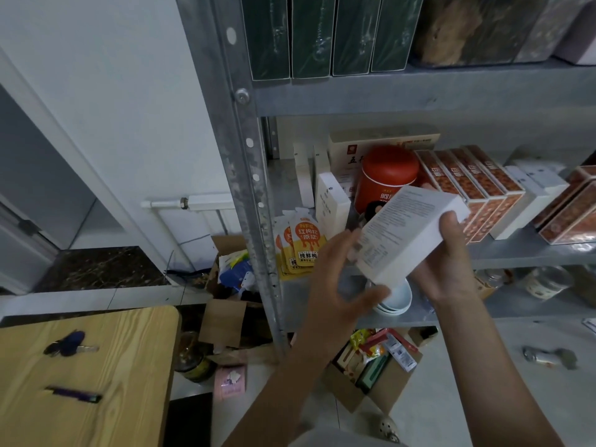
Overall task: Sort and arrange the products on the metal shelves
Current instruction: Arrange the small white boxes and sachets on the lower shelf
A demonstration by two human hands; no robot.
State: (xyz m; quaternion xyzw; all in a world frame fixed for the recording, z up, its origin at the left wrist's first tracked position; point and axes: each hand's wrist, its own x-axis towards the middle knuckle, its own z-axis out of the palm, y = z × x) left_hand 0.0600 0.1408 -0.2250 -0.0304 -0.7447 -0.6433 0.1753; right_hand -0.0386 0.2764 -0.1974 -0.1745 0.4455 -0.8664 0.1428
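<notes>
Head view shows us holding a white box [409,230] in both hands, tilted, in front of the middle shelf [532,250] and not yet set down on it. Our right hand [448,262] grips the far right end, thumb on the top face and fingers wrapped underneath. Our left hand [335,272] cups the near left corner with curled fingers on the edge. The thumb curls just under the box, and we cannot tell whether it touches.

We judge the box to be light printed cardboard. It looks stiff along its edges but could dent if squeezed across the broad printed face. The surface seems matte rather than slick, so a modest grip should do. Holding it by the short ends or long edges looks best, as the right hand does now, with pressure kept off the wide panel. What is inside we cannot see, so we would treat it gently and avoid dropping it onto the metal.

On the shelf behind stand a red tin [388,175], a row of orange boxes [467,179] leaning to its right, and white cartons [332,201] to its left, with pouches [303,246] at the front edge. The white cartons look like the box's kin, so a spot beside them seems likely. Sliding it in upright there would call for care not to tip them or knock the tin. Bowls [396,301] sit on the shelf below, directly under the box.
</notes>
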